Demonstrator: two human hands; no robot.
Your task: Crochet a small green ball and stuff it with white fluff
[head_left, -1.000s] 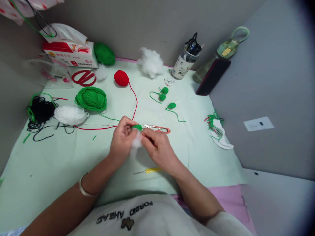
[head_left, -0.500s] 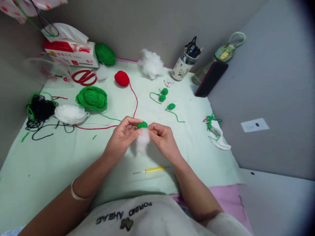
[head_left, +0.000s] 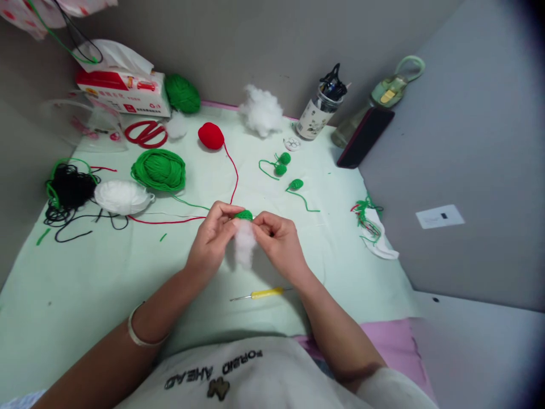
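Note:
Both hands meet above the middle of a pale green cloth. My left hand pinches a small green crocheted piece from the left. My right hand pinches it from the right, fingers closed. A tuft of white stuffing hangs down from the piece between the two hands. A yellow-handled crochet hook lies on the cloth just below my right wrist. A red yarn strand runs from behind my left hand up to a red yarn ball.
Green yarn ball, white yarn, black yarn, red scissors, tissue box at left. Stuffing clump, jar, bottle, phone at back. Small green crocheted pieces mid-cloth; yarn scraps right.
Both hands have risen slightly and drawn together on the green piece. The stuffing tuft now hangs longer below it. The red-handled snips seen a second ago are hidden behind the hands.

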